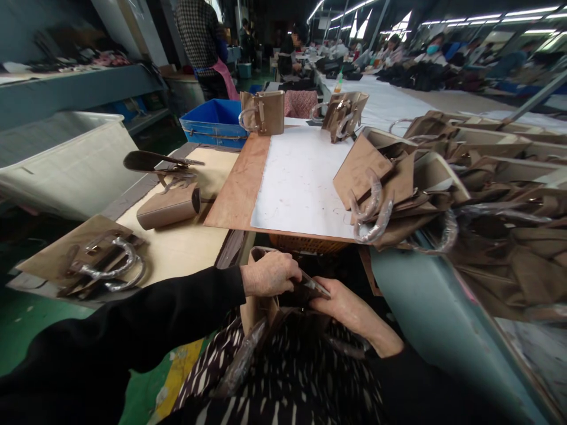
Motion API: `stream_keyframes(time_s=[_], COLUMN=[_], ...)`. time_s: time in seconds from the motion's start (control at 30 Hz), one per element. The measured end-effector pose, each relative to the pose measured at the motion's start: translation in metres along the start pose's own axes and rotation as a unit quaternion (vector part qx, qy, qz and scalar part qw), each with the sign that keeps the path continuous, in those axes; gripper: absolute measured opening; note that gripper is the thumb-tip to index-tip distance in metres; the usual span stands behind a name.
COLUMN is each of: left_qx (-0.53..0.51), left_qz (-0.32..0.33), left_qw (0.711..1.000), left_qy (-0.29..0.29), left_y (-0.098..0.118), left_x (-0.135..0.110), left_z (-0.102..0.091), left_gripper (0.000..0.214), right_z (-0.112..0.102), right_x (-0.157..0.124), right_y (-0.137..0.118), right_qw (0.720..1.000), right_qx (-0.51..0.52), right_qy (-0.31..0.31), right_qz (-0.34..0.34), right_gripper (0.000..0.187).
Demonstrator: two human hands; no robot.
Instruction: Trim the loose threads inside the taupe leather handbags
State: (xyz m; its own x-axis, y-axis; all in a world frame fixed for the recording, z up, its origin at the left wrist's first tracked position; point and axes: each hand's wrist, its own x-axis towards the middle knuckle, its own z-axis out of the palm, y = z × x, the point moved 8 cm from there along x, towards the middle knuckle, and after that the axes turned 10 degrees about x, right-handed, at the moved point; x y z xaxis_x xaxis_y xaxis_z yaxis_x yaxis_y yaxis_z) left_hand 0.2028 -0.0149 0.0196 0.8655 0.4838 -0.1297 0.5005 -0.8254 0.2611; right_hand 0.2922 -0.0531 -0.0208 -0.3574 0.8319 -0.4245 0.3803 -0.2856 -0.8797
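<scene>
A brown handbag (251,313) rests on my lap, tilted, with a plastic-wrapped handle (243,359) hanging toward me. My left hand (271,274) is over the bag's upper part, fingers curled down and closed on its edge. From the other side my right hand (340,304) pinches a brown strip or edge of the same bag, thumb on top. The fingertips of both hands are close together, and part of the bag between them is dark and hard to make out. Patterned cloth (310,378) covers my lap beneath the bag.
Finished-looking brown handbags (95,257) lie on the left table. Two stand at the far end of the white-covered board (305,183). A large heap of bags (500,236) fills the right side. A blue bin (212,121) and a pale tub (66,165) stand left. Other people work behind.
</scene>
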Motion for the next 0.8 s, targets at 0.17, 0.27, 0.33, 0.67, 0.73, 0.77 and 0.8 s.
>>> stream_keyframes(time_s=[0.17,0.27,0.33,0.67,0.73,0.77,0.8], left_qx=[0.014,0.003,-0.004,-0.057,-0.076,-0.083,-0.087], left_qz=[-0.009,0.016,-0.021,0.035,0.061,0.068,0.07], left_qw=[1.0,1.0,0.999,0.998,0.995,0.994,0.994], left_qy=[0.003,-0.015,-0.03,0.004,0.016,0.018,0.016], left_y=[0.006,0.015,0.011,0.017,0.019,0.019,0.019], left_x=[-0.001,-0.004,-0.005,-0.012,-0.012,-0.012,-0.011], left_z=[0.003,0.008,0.011,-0.009,-0.01,-0.009,-0.007], left_gripper=[0.005,0.007,0.009,0.035,0.044,0.045,0.045], right_z=[-0.001,-0.002,-0.002,-0.002,-0.002,-0.002,-0.002], right_x=[0.003,0.006,0.008,0.01,0.009,0.009,0.009], right_y=[0.007,0.013,0.014,0.015,0.013,0.012,0.012], right_qw=[1.0,0.999,0.999,0.997,0.997,0.997,0.997], right_qx=[0.016,0.031,0.036,0.073,0.078,0.078,0.079], right_qy=[0.016,0.02,0.023,0.015,0.016,0.017,0.019], right_qz=[0.017,0.022,0.02,0.03,0.019,0.017,0.019], right_gripper=[0.013,0.017,0.018,0.019,0.02,0.021,0.021])
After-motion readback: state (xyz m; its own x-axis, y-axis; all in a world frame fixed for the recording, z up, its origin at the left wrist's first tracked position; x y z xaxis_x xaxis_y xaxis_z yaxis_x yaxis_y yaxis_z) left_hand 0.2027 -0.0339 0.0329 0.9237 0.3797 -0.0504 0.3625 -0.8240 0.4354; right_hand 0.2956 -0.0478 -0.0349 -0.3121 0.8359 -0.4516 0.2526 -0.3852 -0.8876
